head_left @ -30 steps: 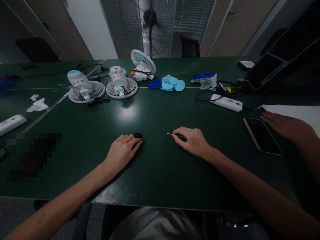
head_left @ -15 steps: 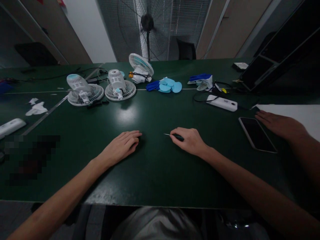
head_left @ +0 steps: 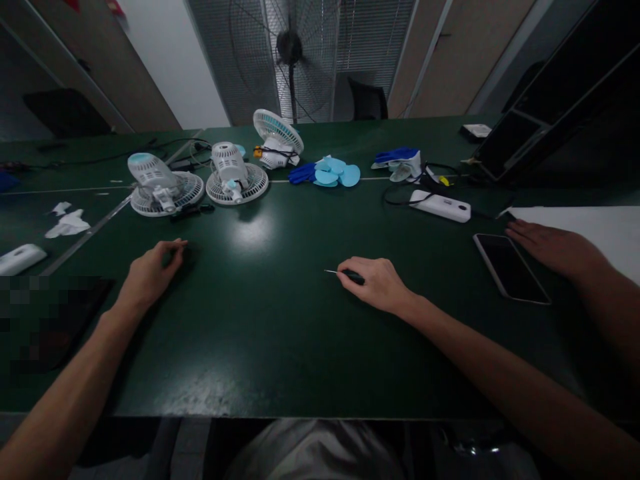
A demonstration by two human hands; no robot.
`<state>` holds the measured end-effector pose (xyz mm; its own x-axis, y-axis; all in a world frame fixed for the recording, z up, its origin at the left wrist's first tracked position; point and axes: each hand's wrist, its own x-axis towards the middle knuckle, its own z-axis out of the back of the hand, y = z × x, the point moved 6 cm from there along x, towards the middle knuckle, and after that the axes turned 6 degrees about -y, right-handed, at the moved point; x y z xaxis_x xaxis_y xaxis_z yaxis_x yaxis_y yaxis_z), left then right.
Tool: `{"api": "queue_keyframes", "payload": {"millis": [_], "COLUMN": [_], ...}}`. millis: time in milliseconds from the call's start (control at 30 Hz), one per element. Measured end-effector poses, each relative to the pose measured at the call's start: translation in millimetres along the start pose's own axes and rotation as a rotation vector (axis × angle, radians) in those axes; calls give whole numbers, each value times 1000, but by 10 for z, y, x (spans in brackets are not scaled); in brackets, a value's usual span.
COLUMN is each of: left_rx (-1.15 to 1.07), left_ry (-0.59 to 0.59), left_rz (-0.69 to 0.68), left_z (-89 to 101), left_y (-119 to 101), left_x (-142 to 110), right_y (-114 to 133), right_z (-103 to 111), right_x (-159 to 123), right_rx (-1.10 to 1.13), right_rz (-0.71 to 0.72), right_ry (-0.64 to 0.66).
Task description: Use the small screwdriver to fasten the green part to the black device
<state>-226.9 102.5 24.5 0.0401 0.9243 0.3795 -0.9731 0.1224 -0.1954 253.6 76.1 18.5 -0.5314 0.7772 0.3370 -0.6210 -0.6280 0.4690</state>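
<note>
My right hand (head_left: 375, 283) is closed around the dark handle of a small screwdriver (head_left: 354, 276). The screwdriver's thin metal shaft points left, just above the green table (head_left: 280, 347). My left hand (head_left: 153, 272) is at the left, fingers loosely bent and thumb close to the index finger, with nothing visible in it. Nearest to that hand is a small white fan (head_left: 167, 190), lying grille down. A second fan (head_left: 230, 173) lies face down beside it. Behind them a third fan (head_left: 277, 140) has its grille tilted up.
Light-blue fan blades (head_left: 336, 172) lie by a blue glove (head_left: 303, 173). More gloves (head_left: 400, 163), a white power strip (head_left: 440, 205) and a phone (head_left: 511, 268) are at the right. Another person's hand (head_left: 555, 247) rests beside the phone. White scraps (head_left: 67, 225) lie far left.
My left hand has moved left, from the table's middle to near the left fan, its fingers bending. My right hand stays nearly in place with the screwdriver. The view has shifted slightly.
</note>
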Motion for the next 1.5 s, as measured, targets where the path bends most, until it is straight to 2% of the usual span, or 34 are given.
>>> {"api": "queue_keyframes", "payload": {"millis": [167, 333, 467, 567, 800, 900, 1033, 1300, 1400, 1500], "left_rx": [72, 71, -38, -57, -6, 3, 28, -23, -77, -187], "left_ry": [-150, -331, -423, -395, -192, -206, -245, -185, -182, -147], "left_rz": [41, 161, 160, 123, 77, 2, -11, -26, 27, 219], "left_z": [94, 183, 225, 225, 93, 113, 148, 37, 24, 1], "left_y": [-80, 94, 195, 215, 293, 226, 173, 203, 249, 355], "left_x": [-11, -24, -33, -33, -14, -12, 0, 60, 60, 56], "right_y": [4, -5, -11, -2, -6, -14, -9, 0, -8, -6], "right_z": [2, -4, -8, -8, -4, -7, -5, -8, -12, -11], "right_x": [1, 3, 5, 6, 8, 1, -4, 2, 5, 5], "right_rx": [8, -2, -26, -24, -17, -11, -8, 4, -17, -25], "right_rz": [-6, 6, 3, 0, -3, -4, -4, 0, -3, 0], "right_ry": [10, 5, -2, 7, 12, 17, 18, 25, 19, 11]}}
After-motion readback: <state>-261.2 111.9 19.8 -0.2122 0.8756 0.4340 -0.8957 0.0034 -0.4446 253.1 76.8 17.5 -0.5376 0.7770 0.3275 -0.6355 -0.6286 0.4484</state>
